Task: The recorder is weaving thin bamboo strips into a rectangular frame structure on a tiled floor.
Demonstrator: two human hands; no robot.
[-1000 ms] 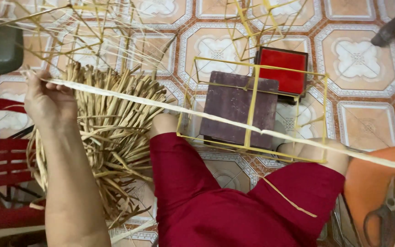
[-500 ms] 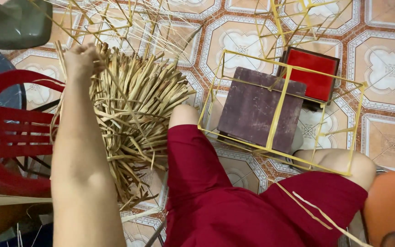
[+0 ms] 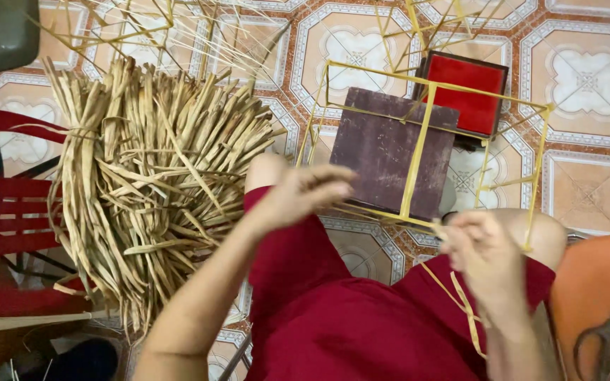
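Over the lap: right hand pinching thin yellow straw strip, left hand loose, empty. Yellow strip-built cube frame standing, pale dried-leaf bundle mostly unused.

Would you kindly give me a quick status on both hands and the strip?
Left hand open, over the knee. Right hand pinching yellow strip beside yellow frame. Dried strip bundle lies left, clear of both.
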